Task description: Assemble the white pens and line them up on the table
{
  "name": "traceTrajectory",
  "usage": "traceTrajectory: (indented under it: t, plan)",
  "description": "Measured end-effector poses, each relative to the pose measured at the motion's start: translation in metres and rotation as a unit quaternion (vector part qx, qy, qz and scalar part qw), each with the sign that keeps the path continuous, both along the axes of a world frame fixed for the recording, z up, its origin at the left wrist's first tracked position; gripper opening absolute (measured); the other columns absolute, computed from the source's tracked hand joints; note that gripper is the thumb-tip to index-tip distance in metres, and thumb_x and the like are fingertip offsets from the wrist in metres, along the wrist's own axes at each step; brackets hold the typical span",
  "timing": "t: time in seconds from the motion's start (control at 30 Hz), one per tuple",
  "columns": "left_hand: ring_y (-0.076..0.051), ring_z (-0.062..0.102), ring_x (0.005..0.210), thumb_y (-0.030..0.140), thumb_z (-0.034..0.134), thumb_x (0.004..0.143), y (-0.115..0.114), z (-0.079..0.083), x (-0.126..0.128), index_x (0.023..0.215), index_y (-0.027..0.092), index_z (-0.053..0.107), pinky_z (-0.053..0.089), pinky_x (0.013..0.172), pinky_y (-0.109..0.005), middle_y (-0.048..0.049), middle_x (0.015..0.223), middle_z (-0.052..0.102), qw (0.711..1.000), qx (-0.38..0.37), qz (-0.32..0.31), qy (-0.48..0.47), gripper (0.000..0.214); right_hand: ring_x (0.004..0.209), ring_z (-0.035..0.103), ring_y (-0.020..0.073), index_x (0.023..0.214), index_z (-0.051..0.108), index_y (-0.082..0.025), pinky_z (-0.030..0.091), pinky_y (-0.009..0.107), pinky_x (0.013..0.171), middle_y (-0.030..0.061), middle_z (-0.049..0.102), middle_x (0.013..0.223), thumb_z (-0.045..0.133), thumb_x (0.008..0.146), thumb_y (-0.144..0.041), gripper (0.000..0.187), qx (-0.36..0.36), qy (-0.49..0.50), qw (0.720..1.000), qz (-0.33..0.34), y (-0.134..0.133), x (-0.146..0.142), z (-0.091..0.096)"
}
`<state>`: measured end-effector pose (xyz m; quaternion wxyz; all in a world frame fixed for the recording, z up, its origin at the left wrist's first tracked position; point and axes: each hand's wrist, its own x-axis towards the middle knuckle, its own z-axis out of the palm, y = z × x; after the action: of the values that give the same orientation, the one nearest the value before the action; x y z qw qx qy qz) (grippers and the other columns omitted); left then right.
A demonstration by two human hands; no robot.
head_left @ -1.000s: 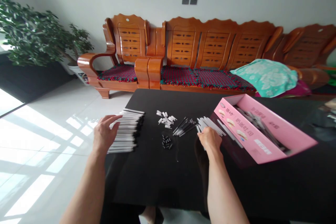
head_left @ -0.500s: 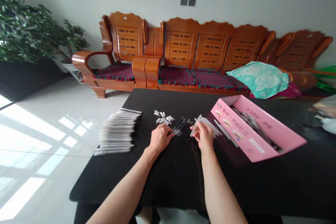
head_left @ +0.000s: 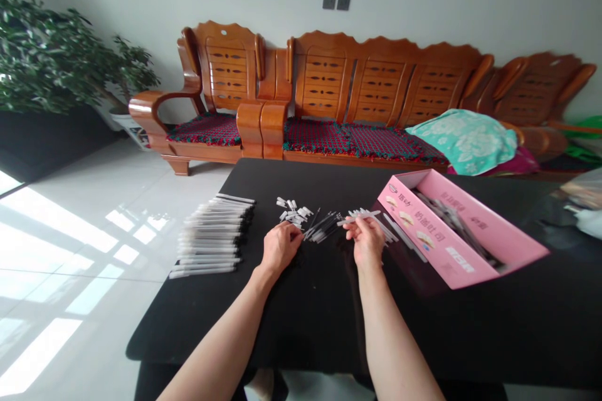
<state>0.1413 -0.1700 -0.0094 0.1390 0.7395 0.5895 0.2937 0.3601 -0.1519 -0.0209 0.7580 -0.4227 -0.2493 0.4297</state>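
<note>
Head view. Left hand (head_left: 282,245): lies low over the middle of the black surface (head_left: 310,326), back upward, with thumb and fingertips pinched together on the near end of a slim dark rod (head_left: 312,222). Slim dark rod: slants toward the far edge, just left of a fanned pile of dark rods (head_left: 325,227).

Right hand (head_left: 369,239): clamps a white tube (head_left: 371,214) between thumb and fingers, nearly parallel to the far edge, left end toward the pile of dark rods. Just beyond and to the right: heap of white tubes (head_left: 389,235), partly hidden by the fingers. Between heap and pink box (head_left: 426,232): loose tubes (head_left: 408,239), lying alongside the box wall.

Beyond the left hand, toward the far edge: cluster of small white pieces (head_left: 294,210). Along the left edge: row of white pens (head_left: 209,235), laid side by side, black ends toward the middle, white ends reaching the edge.

Right part of surface: pink box, open-topped, set slantwise, narrow end toward the far edge; contains grey slender pieces (head_left: 458,219), too small to sort. Behind the far edge: wooden bench (head_left: 380,78) with turquoise cloth (head_left: 465,136).
</note>
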Motion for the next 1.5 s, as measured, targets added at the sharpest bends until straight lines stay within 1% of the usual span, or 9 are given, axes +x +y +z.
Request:
traceTrajectory:
  t: [0.33, 0.73, 0.9, 1.07, 1.13, 1.2, 1.3, 1.37, 1.5]
  plan:
    - [-0.013, 0.058, 0.071, 0.023, 0.067, 0.084, -0.002, 0.002, -0.007, 0.077, 0.021, 0.073, 0.038, 0.065, -0.023, 0.0, 0.081, 0.067, 0.998, 0.005, -0.043, -0.05, 0.009, 0.052, 0.069, 0.0161, 0.086, 0.061, -0.015, 0.048, 0.019, 0.04, 0.0048, 0.075, 0.069, 0.081, 0.064, -0.029, 0.033, 0.029, 0.028, 0.998, -0.049, 0.001, 0.01, 0.0]
    - [-0.012, 0.057, 0.07, 0.024, 0.067, 0.084, -0.002, 0.001, -0.005, 0.078, 0.022, 0.073, 0.038, 0.066, -0.023, -0.0001, 0.08, 0.065, 0.997, 0.008, -0.057, -0.057, 0.009, 0.049, 0.068, 0.0167, 0.085, 0.06, -0.015, 0.047, 0.019, 0.035, 0.0058, 0.075, 0.068, 0.081, 0.066, -0.028, 0.031, 0.025, 0.01, 1.0, -0.007, 0.002, 0.006, -0.004]
    - [-0.011, 0.054, 0.065, 0.027, 0.068, 0.085, -0.007, 0.006, 0.002, 0.078, 0.02, 0.072, 0.038, 0.064, -0.022, 0.0002, 0.077, 0.063, 0.993, 0.005, -0.074, -0.091, 0.011, 0.048, 0.069, 0.0172, 0.079, 0.06, -0.015, 0.049, 0.019, 0.035, 0.0081, 0.076, 0.069, 0.082, 0.066, -0.026, 0.028, 0.003, 0.015, 0.998, 0.067, -0.002, -0.002, 0.0]
    - [-0.011, 0.053, 0.066, 0.03, 0.069, 0.085, -0.013, 0.009, 0.013, 0.077, 0.018, 0.071, 0.039, 0.063, -0.022, -0.0004, 0.074, 0.062, 0.987, 0.022, -0.11, -0.118, 0.015, 0.054, 0.072, 0.0197, 0.082, 0.064, -0.015, 0.059, 0.025, 0.044, 0.0085, 0.077, 0.073, 0.08, 0.069, -0.023, 0.022, -0.027, 0.021, 0.96, 0.278, -0.009, -0.011, -0.001]
    - [-0.011, 0.054, 0.066, 0.033, 0.069, 0.084, -0.012, 0.009, 0.012, 0.077, 0.018, 0.071, 0.039, 0.063, -0.021, -0.0006, 0.075, 0.062, 0.984, 0.032, -0.12, -0.129, 0.016, 0.054, 0.073, 0.0199, 0.083, 0.066, -0.015, 0.06, 0.026, 0.045, 0.0085, 0.078, 0.074, 0.078, 0.071, -0.021, 0.019, -0.032, 0.038, 0.948, 0.314, -0.009, -0.01, -0.002]
    - [-0.011, 0.054, 0.065, 0.033, 0.067, 0.086, -0.008, 0.008, 0.006, 0.079, 0.018, 0.071, 0.04, 0.062, -0.021, -0.0009, 0.076, 0.062, 0.983, 0.051, -0.098, -0.145, 0.017, 0.055, 0.073, 0.0183, 0.082, 0.068, -0.014, 0.061, 0.024, 0.047, 0.0088, 0.078, 0.074, 0.076, 0.072, -0.019, 0.014, -0.023, 0.078, 0.955, 0.285, -0.008, -0.005, -0.002]
    - [-0.012, 0.057, 0.066, 0.028, 0.061, 0.09, 0.004, 0.003, -0.008, 0.083, 0.018, 0.071, 0.042, 0.063, -0.022, -0.0017, 0.077, 0.064, 0.983, 0.089, 0.007, -0.162, 0.015, 0.055, 0.072, 0.0126, 0.079, 0.07, -0.015, 0.059, 0.017, 0.051, 0.0057, 0.078, 0.071, 0.07, 0.075, -0.013, 0.005, 0.016, 0.169, 0.969, 0.181, -0.004, 0.005, -0.001]
    - [-0.013, 0.06, 0.07, 0.022, 0.06, 0.09, 0.013, -0.003, -0.016, 0.089, 0.019, 0.072, 0.045, 0.067, -0.023, -0.0026, 0.082, 0.066, 0.982, 0.1, 0.044, -0.154, 0.013, 0.053, 0.071, 0.0105, 0.077, 0.071, -0.016, 0.058, 0.015, 0.051, 0.0041, 0.077, 0.07, 0.067, 0.076, -0.011, 0.006, 0.027, 0.206, 0.967, 0.146, -0.003, 0.009, -0.001]
    - [-0.018, 0.063, 0.092, 0.014, 0.055, 0.091, 0.026, -0.016, -0.018, 0.104, 0.02, 0.071, 0.048, 0.084, -0.028, -0.0051, 0.102, 0.07, 0.988, 0.105, -0.042, -0.101, 0.022, 0.054, 0.072, 0.0124, 0.079, 0.072, -0.014, 0.058, 0.017, 0.049, 0.0071, 0.077, 0.071, 0.065, 0.077, -0.01, 0.009, 0.0, 0.195, 0.964, 0.18, -0.004, 0.004, -0.001]
